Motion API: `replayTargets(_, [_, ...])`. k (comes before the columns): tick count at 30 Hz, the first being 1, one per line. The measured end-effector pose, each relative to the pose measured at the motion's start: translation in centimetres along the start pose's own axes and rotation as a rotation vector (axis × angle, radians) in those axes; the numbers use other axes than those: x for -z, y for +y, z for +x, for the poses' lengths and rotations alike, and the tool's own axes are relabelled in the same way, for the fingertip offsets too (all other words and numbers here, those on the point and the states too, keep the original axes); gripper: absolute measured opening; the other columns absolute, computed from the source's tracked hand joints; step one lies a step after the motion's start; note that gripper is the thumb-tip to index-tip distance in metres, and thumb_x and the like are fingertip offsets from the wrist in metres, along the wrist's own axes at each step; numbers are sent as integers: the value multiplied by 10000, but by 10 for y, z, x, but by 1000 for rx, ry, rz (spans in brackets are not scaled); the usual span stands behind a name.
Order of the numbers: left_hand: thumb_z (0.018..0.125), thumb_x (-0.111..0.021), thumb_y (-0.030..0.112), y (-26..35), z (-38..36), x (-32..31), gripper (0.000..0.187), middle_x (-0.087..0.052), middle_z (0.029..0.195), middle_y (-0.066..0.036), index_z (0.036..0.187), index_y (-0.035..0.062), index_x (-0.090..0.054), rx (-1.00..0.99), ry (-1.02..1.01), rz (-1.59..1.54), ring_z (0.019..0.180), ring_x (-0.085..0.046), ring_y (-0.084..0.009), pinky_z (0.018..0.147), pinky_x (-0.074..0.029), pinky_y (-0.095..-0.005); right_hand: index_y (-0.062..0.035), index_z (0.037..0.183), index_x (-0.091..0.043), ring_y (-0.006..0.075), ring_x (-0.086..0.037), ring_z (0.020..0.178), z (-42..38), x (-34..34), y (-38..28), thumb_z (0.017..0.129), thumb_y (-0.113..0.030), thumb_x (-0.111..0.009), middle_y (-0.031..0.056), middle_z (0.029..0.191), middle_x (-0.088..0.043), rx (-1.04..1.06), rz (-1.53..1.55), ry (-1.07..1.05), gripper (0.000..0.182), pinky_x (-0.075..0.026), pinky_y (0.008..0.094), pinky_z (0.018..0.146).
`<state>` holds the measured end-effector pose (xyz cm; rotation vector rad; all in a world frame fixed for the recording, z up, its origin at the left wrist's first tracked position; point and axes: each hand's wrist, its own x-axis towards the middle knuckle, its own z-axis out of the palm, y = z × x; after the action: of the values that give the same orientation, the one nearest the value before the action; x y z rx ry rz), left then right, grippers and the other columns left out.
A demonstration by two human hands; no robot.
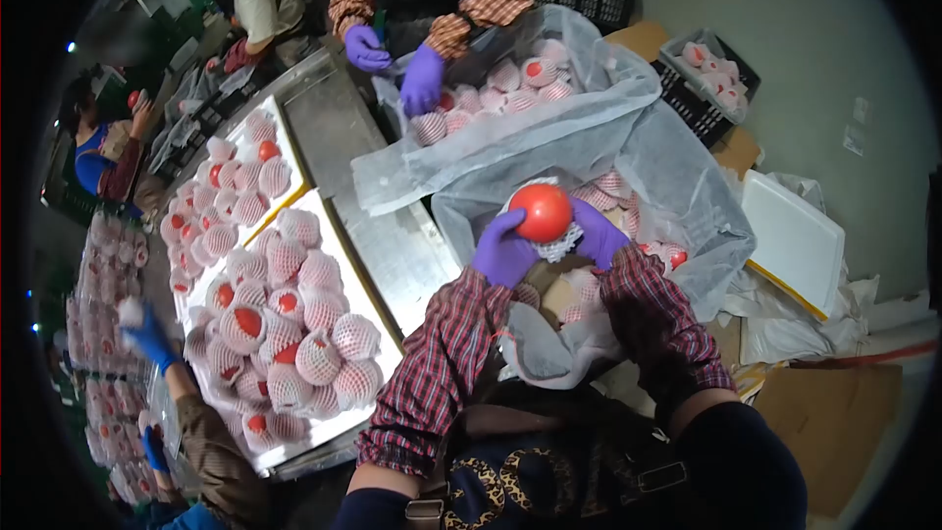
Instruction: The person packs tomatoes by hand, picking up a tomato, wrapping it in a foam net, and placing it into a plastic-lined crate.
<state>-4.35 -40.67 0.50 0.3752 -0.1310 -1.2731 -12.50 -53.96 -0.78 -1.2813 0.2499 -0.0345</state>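
Observation:
A smooth, round red fruit (pixel 542 213) with a white foam net (pixel 559 248) around its lower side is held up between my two purple-gloved hands. My left hand (pixel 503 251) grips its left side, and my right hand (pixel 597 232) has its fingers at the right side and the net. Directly below is a container with a translucent plastic liner (pixel 692 182). Inside it, several net-wrapped fruits (pixel 667 253) lie beside a piece of brown cardboard (pixel 559 299). The fruit's exact kind cannot be made out.
White trays of net-wrapped fruits (pixel 285 324) stand on a metal table (pixel 339 142) to the left. Across from me, a person in purple gloves (pixel 422 79) reaches into another lined container (pixel 608 88). A blue-gloved hand (pixel 152 339) is at lower left. A white foam lid (pixel 795 240) leans at right.

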Motion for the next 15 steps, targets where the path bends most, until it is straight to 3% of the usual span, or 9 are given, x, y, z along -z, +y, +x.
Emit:
replayTargets(3, [741, -561, 142, -4, 4, 8, 548, -473, 1208, -167, 1234, -11, -376, 16, 14, 77, 1129, -455, -296, 990, -317, -453, -4, 1132, -476, 243, -557, 979, 10, 28, 24, 857, -169, -468, 143, 1125, -532, -111, 511, 188, 321, -455, 345, 850])
replayTargets(4, [740, -564, 139, -5, 5, 5, 544, -470, 1212, -168, 1228, -17, -380, 45, -25, 69, 1120, -461, -305, 998, -306, -465, -5, 1073, -514, 204, -570, 904, 19, 59, 54, 822, -124, -524, 114, 1042, -562, 156, 149, 236, 278, -466, 309, 792])
replayTargets(5, [746, -578, 127, -6, 7, 12, 552, -487, 1185, -159, 1239, -7, -369, 70, 36, 131, 1096, -484, -294, 956, -373, -452, -5, 1014, -552, 165, -583, 829, 28, 90, 83, 788, -79, -579, 85, 960, -591, 394, -223, 379, 239, -477, 273, 733])
replayTargets(7, [749, -600, 128, -8, 13, 5, 527, -507, 1137, -135, 1217, 15, -386, 15, 45, 345, 1043, -520, -255, 875, -456, -407, -10, 946, -585, 127, -575, 745, 7, 28, -3, 740, -33, -623, 46, 870, -603, 313, 117, 667, 211, -473, 246, 672])
replayTargets(8, [745, -613, 138, -9, 18, 16, 527, -507, 1122, -125, 1206, 14, -389, -47, 161, 432, 1020, -526, -243, 856, -464, -386, -4, 876, -603, 105, -544, 668, 1, 13, -12, 743, -67, -630, 31, 806, -588, 445, -169, 726, 150, -453, 221, 627])
replayTargets(10, [736, -638, 156, -15, 26, 40, 528, -507, 1093, -106, 1183, 11, -396, -178, 400, 599, 974, -538, -219, 817, -479, -346, 5, 884, -591, 126, -552, 728, -1, -1, -6, 761, -102, -629, 36, 820, -581, 693, -657, 579, 168, -463, 239, 631])
replayTargets(11, [766, -605, 195, -16, 25, 43, 440, -495, 1109, -90, 1152, 77, -429, -193, 444, 588, 975, -540, -226, 806, -491, -359, 5, 933, -577, 138, -560, 763, 2, -2, 1, 770, -114, -627, 42, 847, -582, 797, -852, 482, 209, -472, 245, 644])
replayTargets(13, [817, -557, 298, -8, 14, 12, 461, -485, 1140, -94, 1208, 110, -402, -117, 481, 511, 984, -535, -230, 801, -479, -365, 0, 1019, -532, 158, -564, 827, 11, -10, 19, 760, -123, -641, 66, 912, -576, 581, -491, 514, 307, -477, 266, 713])
replayTargets(15, [843, -509, 370, -9, 17, 26, 487, -478, 1160, -107, 1242, 123, -377, -50, 379, 428, 986, -535, -234, 798, -472, -368, -5, 1095, -483, 177, -564, 882, 17, 1, 28, 751, -138, -656, 90, 974, -564, 371, -103, 477, 407, -471, 284, 778])
